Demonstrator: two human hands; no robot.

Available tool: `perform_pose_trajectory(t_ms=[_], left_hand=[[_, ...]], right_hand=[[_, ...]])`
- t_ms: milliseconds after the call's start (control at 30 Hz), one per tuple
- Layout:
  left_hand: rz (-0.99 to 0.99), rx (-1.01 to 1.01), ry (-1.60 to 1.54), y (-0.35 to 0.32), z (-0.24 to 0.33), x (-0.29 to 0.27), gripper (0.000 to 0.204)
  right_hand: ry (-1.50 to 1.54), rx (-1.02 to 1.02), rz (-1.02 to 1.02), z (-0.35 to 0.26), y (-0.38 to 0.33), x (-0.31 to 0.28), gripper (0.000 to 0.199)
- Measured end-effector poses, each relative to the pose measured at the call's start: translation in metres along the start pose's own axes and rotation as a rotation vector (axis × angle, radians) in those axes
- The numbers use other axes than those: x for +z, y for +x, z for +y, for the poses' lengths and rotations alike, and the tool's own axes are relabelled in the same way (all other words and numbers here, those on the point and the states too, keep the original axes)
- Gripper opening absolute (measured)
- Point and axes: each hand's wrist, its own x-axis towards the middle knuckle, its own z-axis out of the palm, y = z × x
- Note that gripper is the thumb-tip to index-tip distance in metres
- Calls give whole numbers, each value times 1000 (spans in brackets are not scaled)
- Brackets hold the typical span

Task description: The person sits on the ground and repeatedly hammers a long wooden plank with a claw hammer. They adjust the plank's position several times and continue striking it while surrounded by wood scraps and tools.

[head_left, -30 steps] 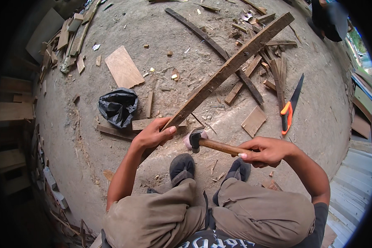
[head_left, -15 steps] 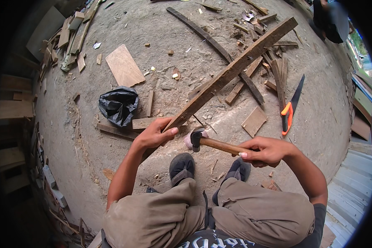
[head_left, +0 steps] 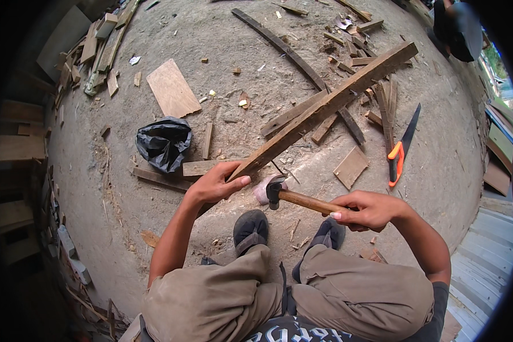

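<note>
Head view: black plastic bag (head_left: 164, 142) left of plank (head_left: 325, 107), beside left hand (head_left: 214, 185).

One hammer (head_left: 279, 191), one handsaw (head_left: 402, 148), one black bag (head_left: 164, 142), two shoes (head_left: 251, 228), perhaps two flat boards (head_left: 172, 88).

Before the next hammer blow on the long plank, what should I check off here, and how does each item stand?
1. Left hand grips the near end of the long plank: ok.
2. Right hand closed around the hammer handle: ok.
3. Hammer head close to the plank end: ok.
4. Left thumb clear of the strike spot: not ok, it lies right beside the head.
5. Nail in place at the plank end: cannot tell.
6. Saw lying away from the swing: ok.
</note>
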Motion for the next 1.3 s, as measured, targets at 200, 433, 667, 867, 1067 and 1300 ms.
perform_pose_trajectory(t_ms=[200, 433, 667, 867, 1067, 1300], left_hand=[[33, -6, 6, 4, -7, 2, 58], [94, 96, -21, 19, -35, 8, 43], [150, 190, -119, 13, -58, 31, 41], [57, 106, -303, 20, -48, 51, 51], [272, 268, -220, 20, -45, 67, 35], [102, 233, -506, 9, -44, 69, 39]], right_hand=[[92, -6, 4, 6, 1, 4, 36], [204, -84, 105, 11, 1, 18, 31], [274, -149, 326, 0, -6, 14, 26], [351, -181, 355, -11, -5, 15, 25], [314, -192, 366, -4, -7, 12, 24], [281, -190, 381, -7, -16, 16, 23]])
